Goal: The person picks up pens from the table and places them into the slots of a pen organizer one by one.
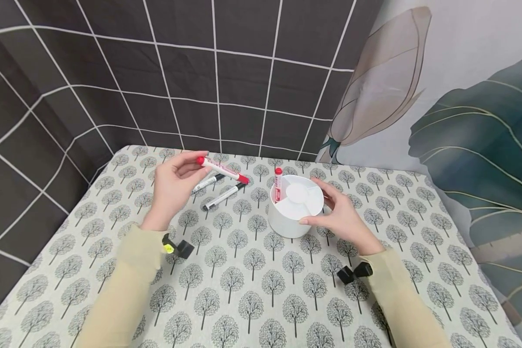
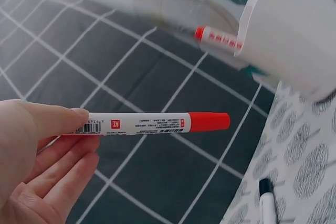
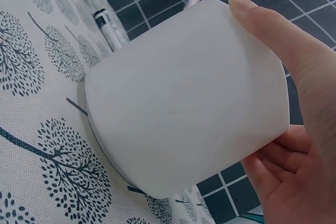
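Observation:
Between thumb and fingers, my left hand [image 1: 174, 186] pinches a red-capped marker [image 1: 222, 170] above the table, its red cap pointing toward the holder. In the left wrist view the marker [image 2: 142, 123] shows a white barrel with a barcode. My right hand [image 1: 341, 215] grips the side of a round white pen holder [image 1: 289, 223], thumb at the near rim and fingers behind. Another red marker [image 1: 278, 186] stands upright in one of the holder's compartments. The holder's wall [image 3: 184, 98] fills much of the right wrist view.
Two black-capped markers [image 1: 223, 196] [image 1: 209, 183] lie on the tree-patterned tablecloth [image 1: 252, 263] below and right of my left hand. A dark cloth with a white grid [image 1: 243, 87] hangs behind the table, and a leaf-printed curtain [image 1: 483, 145] is at the right.

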The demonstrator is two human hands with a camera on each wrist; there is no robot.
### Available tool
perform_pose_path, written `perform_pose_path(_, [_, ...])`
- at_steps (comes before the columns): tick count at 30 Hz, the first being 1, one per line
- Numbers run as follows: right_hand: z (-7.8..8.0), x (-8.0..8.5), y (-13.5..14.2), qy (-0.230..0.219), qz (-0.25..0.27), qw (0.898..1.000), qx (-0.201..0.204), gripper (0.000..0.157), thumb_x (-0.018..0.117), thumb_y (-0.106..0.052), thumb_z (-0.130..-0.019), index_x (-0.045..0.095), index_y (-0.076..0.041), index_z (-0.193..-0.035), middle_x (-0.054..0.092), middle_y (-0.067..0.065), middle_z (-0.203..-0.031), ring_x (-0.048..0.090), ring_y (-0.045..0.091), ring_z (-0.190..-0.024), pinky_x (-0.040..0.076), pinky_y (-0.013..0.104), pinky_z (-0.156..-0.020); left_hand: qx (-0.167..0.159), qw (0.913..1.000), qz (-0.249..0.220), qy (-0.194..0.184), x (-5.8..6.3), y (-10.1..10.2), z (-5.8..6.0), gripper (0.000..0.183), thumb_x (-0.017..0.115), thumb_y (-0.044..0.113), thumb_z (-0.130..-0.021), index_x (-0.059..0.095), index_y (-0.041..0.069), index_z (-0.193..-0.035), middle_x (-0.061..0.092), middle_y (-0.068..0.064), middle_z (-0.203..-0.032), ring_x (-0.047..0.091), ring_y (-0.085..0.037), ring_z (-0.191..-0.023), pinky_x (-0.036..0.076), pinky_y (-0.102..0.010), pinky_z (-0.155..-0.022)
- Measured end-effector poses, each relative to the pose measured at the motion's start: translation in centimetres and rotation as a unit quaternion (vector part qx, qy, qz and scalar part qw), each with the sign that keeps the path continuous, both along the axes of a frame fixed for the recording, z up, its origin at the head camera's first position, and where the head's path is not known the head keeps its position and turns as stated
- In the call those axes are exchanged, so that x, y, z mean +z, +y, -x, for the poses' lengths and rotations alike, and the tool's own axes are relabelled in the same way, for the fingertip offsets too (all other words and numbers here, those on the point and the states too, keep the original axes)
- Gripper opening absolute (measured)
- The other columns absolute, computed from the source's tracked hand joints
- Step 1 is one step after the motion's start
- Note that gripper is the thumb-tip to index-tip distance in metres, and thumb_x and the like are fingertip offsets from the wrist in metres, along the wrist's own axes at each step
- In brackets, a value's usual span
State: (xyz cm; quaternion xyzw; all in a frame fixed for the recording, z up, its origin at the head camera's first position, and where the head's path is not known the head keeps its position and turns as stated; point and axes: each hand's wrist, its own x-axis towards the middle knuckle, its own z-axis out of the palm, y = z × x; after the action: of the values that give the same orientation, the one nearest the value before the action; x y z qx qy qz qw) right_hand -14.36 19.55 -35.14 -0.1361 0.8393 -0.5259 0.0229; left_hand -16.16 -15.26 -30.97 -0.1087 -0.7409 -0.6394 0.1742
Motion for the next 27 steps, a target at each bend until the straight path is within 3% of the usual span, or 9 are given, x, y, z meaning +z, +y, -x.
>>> perform_pose_path(14, [0.0, 0.0, 0.1, 0.01, -0.003, 1.0, -0.001, 0.098, 0.089, -0.018, -0.062, 0.035, -0.008, -0.143, 0.042, 0.009, -0.138, 0.044, 0.024, -0.124, 0.035, 0.029, -0.103, -0.06, 0.997, -0.028, 0.042, 1.8, 3.5, -2.0, 0.033, 0.073, -0.005, -0.077, 0.065, -0.003, -0.109, 0.068, -0.011, -0.102, 0.065, -0.024, -0.091, 0.053, -0.033, -0.082])
perform_pose_path(19, [0.1, -0.1, 0.1, 0.014, -0.003, 1.0, 0.001, 0.097, 0.089, -0.018, -0.063, 0.035, -0.008, -0.143, 0.042, 0.009, -0.138, 0.043, 0.024, -0.124, 0.035, 0.029, -0.103, -0.083, 0.995, -0.02, 0.052, 1.9, 4.5, -2.1, 0.033, 0.073, -0.005, -0.077, 0.065, -0.003, -0.11, 0.067, -0.013, -0.102, 0.065, -0.024, -0.091, 0.053, -0.033, -0.083])
perform_pose_path(27, [0.1, -0.2, 0.1, 0.009, -0.002, 1.0, -0.001, 0.098, 0.089, -0.019, -0.062, 0.035, -0.009, -0.143, 0.041, 0.009, -0.139, 0.043, 0.024, -0.124, 0.035, 0.03, -0.103, -0.11, 0.9933, -0.012, 0.034, 1.7, 6.2, -1.8, 0.034, 0.073, -0.004, -0.078, 0.066, -0.001, -0.111, 0.067, -0.012, -0.102, 0.065, -0.02, -0.091, 0.053, -0.034, -0.083])
